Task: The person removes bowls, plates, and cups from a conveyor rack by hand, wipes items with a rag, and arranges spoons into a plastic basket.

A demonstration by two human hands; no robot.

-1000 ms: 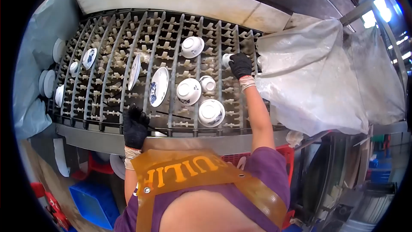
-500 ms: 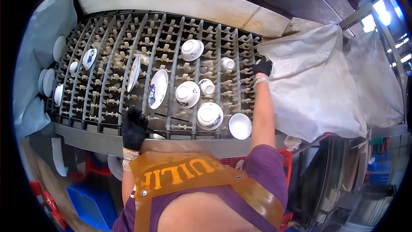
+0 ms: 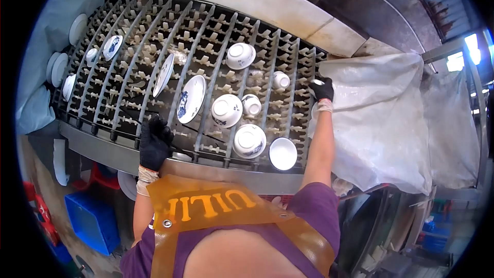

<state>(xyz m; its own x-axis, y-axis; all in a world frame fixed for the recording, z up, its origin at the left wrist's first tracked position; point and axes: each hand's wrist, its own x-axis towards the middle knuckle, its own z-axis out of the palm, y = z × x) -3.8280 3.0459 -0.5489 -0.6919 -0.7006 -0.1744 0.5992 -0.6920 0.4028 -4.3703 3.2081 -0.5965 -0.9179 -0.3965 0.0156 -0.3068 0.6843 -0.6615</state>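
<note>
My left hand (image 3: 155,144), in a black glove, is at the near edge of a conveyor rack (image 3: 193,141) with pegs and bars. Its fingers are apart and nothing shows in them. At the rack's right end, beside a plastic curtain, my right hand (image 3: 322,89) is closed in a black glove. A small white bit shows at its fingertips; I cannot make out what it is. Between the hands sit upturned bowls (image 3: 250,141), a white dish (image 3: 283,154), a small cup (image 3: 281,80) and an oval plate (image 3: 192,100) with blue decoration, leaning on pegs.
A translucent plastic curtain (image 3: 381,118) hangs on the right, and a pale sheet (image 3: 38,87) on the left. White plates (image 3: 59,69) stand at the rack's left end. Below the metal ledge (image 3: 108,146) is a blue crate (image 3: 92,221) on the floor.
The view has turned and shifted, so the rack appears tilted. Both gloved hands stay near the same ends of the rack. The dishes keep about the same places among the pegs.
</note>
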